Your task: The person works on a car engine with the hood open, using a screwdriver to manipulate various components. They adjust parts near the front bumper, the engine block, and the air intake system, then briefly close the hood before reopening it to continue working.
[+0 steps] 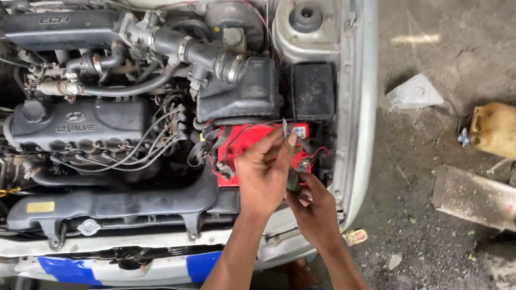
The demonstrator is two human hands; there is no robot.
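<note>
Two hands (290,185) over red battery (252,145)

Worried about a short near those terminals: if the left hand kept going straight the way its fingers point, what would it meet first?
Probably the red battery. The left hand points up and away over it, pinching a small metal piece; depth is unclear, so the black box behind could come first.

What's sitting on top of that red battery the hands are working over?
On the red battery lie thin red and black wires and a cable clamp. The left hand and right hand, holding a small dark tool, cover its middle and right end.
</note>
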